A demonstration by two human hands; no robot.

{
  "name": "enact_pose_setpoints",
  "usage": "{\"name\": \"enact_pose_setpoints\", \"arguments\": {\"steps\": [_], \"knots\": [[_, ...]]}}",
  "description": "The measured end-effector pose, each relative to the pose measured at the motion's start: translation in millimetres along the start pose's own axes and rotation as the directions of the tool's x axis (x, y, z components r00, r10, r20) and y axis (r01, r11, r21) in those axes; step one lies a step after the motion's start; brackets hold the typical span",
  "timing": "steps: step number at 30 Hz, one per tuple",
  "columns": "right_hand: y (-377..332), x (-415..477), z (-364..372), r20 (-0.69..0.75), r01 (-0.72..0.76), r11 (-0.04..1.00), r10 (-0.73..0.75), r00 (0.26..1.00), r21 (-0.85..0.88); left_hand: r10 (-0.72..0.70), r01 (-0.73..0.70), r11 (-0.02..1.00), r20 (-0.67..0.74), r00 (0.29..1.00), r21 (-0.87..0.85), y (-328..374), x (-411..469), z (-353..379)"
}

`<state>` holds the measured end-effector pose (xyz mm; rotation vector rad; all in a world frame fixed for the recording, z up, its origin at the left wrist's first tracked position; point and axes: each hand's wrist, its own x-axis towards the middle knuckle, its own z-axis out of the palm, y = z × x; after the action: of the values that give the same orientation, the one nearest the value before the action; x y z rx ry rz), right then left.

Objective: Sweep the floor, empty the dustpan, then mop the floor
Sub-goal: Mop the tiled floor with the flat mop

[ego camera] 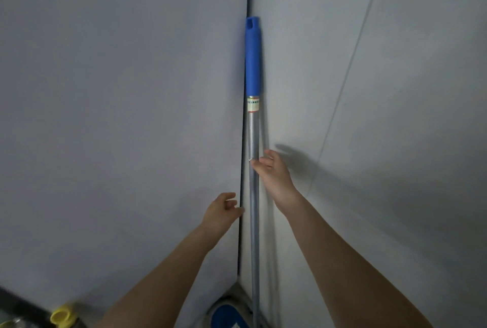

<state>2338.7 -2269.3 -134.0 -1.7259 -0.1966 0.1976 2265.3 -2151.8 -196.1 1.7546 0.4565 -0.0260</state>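
Observation:
A mop [253, 127] with a silver metal pole and a blue plastic grip at its top leans upright in the corner where two grey walls meet. Its blue head [228, 317] shows at the bottom edge of the view. My right hand [274, 173] is beside the pole about halfway up, thumb and fingertips touching it, fingers loosely spread and not wrapped round it. My left hand [222, 209] is lower and just left of the pole, fingers loosely curled, holding nothing; I cannot tell whether it touches the pole.
Grey wall panels [118, 117] fill the view on both sides, with a dark seam in the corner. A yellow object [62, 316] and a dark edge sit at the bottom left. A thin diagonal joint line crosses the right wall.

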Motion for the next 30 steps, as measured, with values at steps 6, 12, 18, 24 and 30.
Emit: {"name": "enact_pose_setpoints", "arguments": {"steps": [6, 12, 18, 24, 30], "knots": [[5.5, 35.0, 11.5, 0.007, 0.083, 0.977, -0.083, 0.997, -0.194, -0.007, 0.009, 1.000, 0.094, 0.996, -0.024, -7.9, 26.9, 16.6], [7.5, 62.6, 18.3, 0.006, 0.095, 0.991, -0.095, 0.995, -0.089, 0.006, -0.003, 0.999, 0.092, 0.996, -0.039, -7.2, 51.5, 29.1], [20.1, 53.4, 25.5, 0.116, 0.012, 0.995, -0.023, 0.993, 0.094, -0.038, 0.047, 0.997, 0.136, 0.990, -0.064, -24.5, 47.2, 37.9], [12.4, 15.9, 34.3, 0.118, 0.102, 0.993, -0.109, 0.987, 0.061, 0.064, -0.049, 0.993, 0.141, 0.988, -0.109, -31.7, 22.6, 46.2], [-11.1, -33.5, 26.4, 0.096, 0.141, 0.989, -0.145, 0.985, 0.042, 0.136, -0.128, 0.989, 0.128, 0.982, -0.068, -20.2, -23.0, 48.5]]}}
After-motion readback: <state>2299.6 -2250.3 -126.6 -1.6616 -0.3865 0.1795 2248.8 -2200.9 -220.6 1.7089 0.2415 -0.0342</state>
